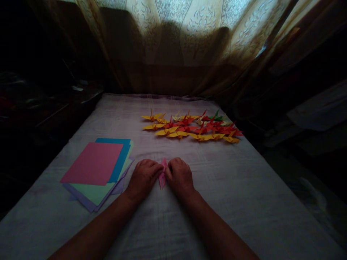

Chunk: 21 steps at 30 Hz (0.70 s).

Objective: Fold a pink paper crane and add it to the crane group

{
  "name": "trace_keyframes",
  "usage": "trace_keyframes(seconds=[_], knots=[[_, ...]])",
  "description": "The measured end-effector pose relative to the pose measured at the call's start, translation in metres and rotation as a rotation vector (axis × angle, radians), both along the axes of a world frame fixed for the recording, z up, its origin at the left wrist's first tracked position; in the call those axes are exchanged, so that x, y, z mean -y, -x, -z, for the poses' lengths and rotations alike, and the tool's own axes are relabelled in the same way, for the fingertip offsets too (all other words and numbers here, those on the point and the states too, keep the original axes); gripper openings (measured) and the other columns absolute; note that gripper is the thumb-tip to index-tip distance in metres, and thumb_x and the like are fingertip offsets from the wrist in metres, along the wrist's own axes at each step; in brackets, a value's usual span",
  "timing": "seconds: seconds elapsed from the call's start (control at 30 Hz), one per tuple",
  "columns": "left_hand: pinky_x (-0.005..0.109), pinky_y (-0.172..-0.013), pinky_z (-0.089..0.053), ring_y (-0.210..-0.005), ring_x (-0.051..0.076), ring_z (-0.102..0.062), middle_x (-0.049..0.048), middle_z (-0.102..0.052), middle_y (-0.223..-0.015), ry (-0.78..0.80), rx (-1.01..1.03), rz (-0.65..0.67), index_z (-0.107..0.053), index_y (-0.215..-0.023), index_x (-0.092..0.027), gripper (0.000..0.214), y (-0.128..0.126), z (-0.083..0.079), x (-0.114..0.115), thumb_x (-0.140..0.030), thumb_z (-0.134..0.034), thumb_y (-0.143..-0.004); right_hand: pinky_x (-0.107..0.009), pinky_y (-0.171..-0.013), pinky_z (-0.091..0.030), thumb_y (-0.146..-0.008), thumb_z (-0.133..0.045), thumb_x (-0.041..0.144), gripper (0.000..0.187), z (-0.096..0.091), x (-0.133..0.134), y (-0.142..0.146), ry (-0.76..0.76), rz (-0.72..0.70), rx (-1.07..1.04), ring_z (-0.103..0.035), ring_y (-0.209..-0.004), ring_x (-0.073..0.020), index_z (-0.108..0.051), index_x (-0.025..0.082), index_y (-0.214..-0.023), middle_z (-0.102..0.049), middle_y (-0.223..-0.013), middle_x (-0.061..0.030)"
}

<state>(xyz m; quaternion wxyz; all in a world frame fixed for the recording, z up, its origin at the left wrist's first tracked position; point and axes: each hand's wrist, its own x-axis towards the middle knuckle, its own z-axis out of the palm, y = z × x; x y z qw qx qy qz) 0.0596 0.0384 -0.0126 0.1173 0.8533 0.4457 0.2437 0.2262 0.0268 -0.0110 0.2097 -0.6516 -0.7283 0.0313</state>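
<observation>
Pink narrow folded paper piece (162,180) stands on the pale checked cloth of the bench (230,209), pinched between the fingers of the person's left grip (145,177) and right grip (180,177), both closed on it. Pink, blue, pale green and lilac square paper sheets (93,164) lie stacked near the left grip; yellow, red, green and cream folded paper birds (187,129) sit beyond the hands

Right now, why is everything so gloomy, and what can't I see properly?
In the head view, the glow comes through the curtain, brightest near the top; in the same view, both side edges sink almost to black, hiding what's there; still in the head view, the left hand and right hand look dim, and the folded pink paper's fine creases are hard to see.
</observation>
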Motion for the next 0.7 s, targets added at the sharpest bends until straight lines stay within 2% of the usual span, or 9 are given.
trace_keyframes(seconds=[0.3, 0.6, 0.7], knots=[[0.038, -0.086, -0.043, -0.091, 0.023, -0.060, 0.0047, -0.070, -0.096, -0.055, -0.057, -0.006, -0.068, -0.098, -0.022, 0.013, -0.0036, -0.0008, 0.0024, -0.024, -0.057, -0.094, -0.030, -0.070, -0.036, -0.086, -0.055, 0.019, 0.010, 0.0037, 0.0003, -0.0008, -0.048, -0.023, 0.007, -0.054, -0.076, -0.0198, -0.057, 0.020, -0.076, -0.061, -0.080, -0.0050], [0.039, -0.090, -0.044, -0.098, 0.023, -0.058, 0.0056, -0.067, -0.104, -0.022, -0.010, -0.044, -0.061, -0.109, -0.021, 0.017, -0.0014, 0.0012, 0.0045, -0.027, -0.059, -0.093, -0.029, -0.075, -0.039, -0.085, -0.051, 0.013, 0.014, 0.0078, 0.0027, -0.0058, -0.086, -0.076, -0.170, -0.054, -0.079, -0.0187, -0.055, 0.021, -0.074, -0.059, -0.079, -0.0035], [0.038, -0.089, -0.044, -0.097, 0.024, -0.057, 0.0051, -0.065, -0.099, 0.015, 0.021, -0.061, -0.062, -0.098, -0.021, 0.012, 0.0009, 0.0017, 0.0048, -0.029, -0.063, -0.090, -0.029, -0.075, -0.040, -0.086, -0.050, 0.013, 0.015, 0.0077, 0.0022, -0.0065, -0.089, -0.078, -0.203, -0.054, -0.079, -0.0184, -0.055, 0.021, -0.074, -0.060, -0.079, -0.0035]])
